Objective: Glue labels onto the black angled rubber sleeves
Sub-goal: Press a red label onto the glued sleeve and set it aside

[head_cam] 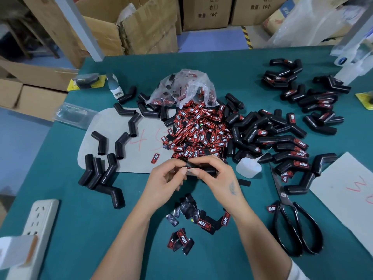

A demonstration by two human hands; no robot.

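Both hands meet at the middle of the green table. My right hand [217, 174] grips a black angled rubber sleeve [210, 170], mostly hidden under its fingers. My left hand [167, 176] pinches the sleeve's left end, where a small label edge [188, 169] shows between the thumbs. A big heap of red-and-black labels [199, 132] lies just beyond the hands. Unlabelled sleeves [105, 168] lie at the left, labelled sleeves [290, 148] at the right. A small white glue bottle [248, 167] rests right of my right hand.
Black scissors [292, 215] lie at the right front. Loose labels [193, 219] are scattered between my forearms. A white power strip [38, 223] sits at the left front. A clear plastic bag [185, 85] holds more labels. Cardboard boxes [129, 27] stand behind the table.
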